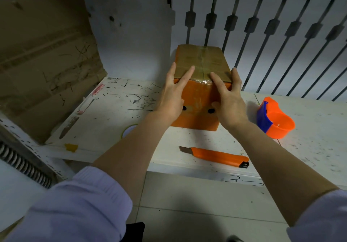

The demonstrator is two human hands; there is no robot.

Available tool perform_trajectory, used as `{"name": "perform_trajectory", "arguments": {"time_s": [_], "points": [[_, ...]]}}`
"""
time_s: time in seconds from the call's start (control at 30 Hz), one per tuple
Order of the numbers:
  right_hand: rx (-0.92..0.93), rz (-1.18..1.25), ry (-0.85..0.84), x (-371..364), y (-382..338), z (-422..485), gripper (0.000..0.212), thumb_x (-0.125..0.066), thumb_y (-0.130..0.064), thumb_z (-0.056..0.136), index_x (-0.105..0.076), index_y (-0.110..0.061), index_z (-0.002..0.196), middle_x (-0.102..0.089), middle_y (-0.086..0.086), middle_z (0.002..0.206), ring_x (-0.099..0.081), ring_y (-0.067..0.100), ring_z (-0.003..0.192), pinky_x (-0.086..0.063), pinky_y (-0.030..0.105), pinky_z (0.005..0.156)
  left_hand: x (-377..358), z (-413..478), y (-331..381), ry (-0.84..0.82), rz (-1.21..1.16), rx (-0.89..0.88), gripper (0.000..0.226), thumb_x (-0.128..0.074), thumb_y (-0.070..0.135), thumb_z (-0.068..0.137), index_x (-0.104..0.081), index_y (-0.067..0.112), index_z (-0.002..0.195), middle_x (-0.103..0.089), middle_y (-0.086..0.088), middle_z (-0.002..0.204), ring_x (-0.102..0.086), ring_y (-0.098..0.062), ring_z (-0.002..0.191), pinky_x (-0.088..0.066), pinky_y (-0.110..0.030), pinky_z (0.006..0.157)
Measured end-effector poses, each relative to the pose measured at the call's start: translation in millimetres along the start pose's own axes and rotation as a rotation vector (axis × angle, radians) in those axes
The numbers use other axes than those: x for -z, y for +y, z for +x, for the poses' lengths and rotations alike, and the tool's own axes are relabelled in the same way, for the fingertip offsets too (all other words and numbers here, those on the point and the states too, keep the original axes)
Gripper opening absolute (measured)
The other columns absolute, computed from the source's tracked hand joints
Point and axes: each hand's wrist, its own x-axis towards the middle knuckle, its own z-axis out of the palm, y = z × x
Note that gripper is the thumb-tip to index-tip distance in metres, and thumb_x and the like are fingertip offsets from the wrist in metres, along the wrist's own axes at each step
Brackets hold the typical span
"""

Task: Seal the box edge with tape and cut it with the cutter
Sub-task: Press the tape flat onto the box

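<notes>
Orange box [197,99] under both spread hands

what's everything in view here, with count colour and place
box: one, orange with a brown taped top, standing on the table against the back wall
cutter: one, orange with its blade out, lying near the table's front edge, in front of the box
tape dispenser: one, orange and blue, on the table right of the box
tape roll: one, clear with a yellowish rim, partly hidden behind the left forearm
cardboard sheet: one, brown, leaning at the left
table: one, white, scribbled with marks
railing: one, dark bars, behind the table at the right
sleeves: two, pale lilac, bottom corners
hands: two, bare; left hand and right hand pressing on the box's front top edge
</notes>
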Motion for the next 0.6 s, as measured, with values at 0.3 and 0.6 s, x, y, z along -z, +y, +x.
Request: {"name": "perform_trajectory", "arguments": {"time_s": [0.3, 0.6], "points": [[0.012, -0.023, 0.354, -2, -21, -35, 0.068, -0.063, -0.002, 0.079, -0.038, -0.025, 0.138, -0.028, 0.014, 0.152, -0.035, 0.032, 0.135, -0.038, 0.044, 0.109, 31, -55, -29, 0.113, -0.009, 0.158, 0.070, -0.055, -0.006, 0.083, -0.027, 0.025, 0.140, -0.037, -0.010, 0.141, -0.040, -0.025, 0.126, -0.042, -0.038, 0.099], [-0.103, 0.157, -0.076, -49, -52, -68, 0.034, -0.049, -0.009, 0.090, -0.054, -0.014, 0.123, -0.051, 0.011, 0.126, -0.055, 0.030, 0.107, -0.048, 0.036, 0.082, 40, -114, -74, 0.134, 0.258, 0.336, 0.019, -0.047, 0.020, 0.090, -0.063, 0.014, 0.099, -0.067, -0.011, 0.099, -0.052, -0.031, 0.099, -0.036, -0.037, 0.080]]}}
